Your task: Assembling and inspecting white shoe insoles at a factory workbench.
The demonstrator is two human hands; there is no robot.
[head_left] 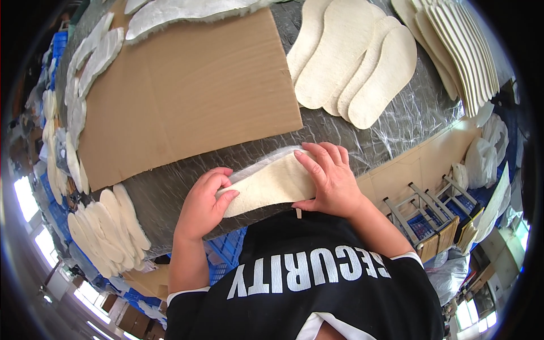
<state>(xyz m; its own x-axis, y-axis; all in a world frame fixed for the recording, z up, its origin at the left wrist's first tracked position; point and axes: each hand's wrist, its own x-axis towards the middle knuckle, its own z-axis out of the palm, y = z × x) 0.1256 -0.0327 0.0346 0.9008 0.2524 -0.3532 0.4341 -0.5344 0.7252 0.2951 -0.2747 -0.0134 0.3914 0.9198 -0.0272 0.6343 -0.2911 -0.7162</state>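
Note:
A cream insole (266, 184) lies across both my hands near the front edge of the table. Behind it shows a strip of whitish, fluffy material (266, 161), pressed against its far side. My left hand (205, 203) pinches the left end between thumb and fingers. My right hand (331, 180) grips the right end, fingers over the far edge and thumb at the near edge. Beyond my hands, a large brown cardboard sheet (187, 96) lies flat. Several cream insoles (385, 76) overlap in a fan to the right of the cardboard.
A long row of stacked insoles (459, 51) stands at the far right, another pile (107, 232) at the left table edge. White fluffy pieces (187, 14) lie along the cardboard's far side. Metal-framed stools (425, 212) and plastic bags (481, 161) are at the right. A blue crate (226, 249) sits below the table.

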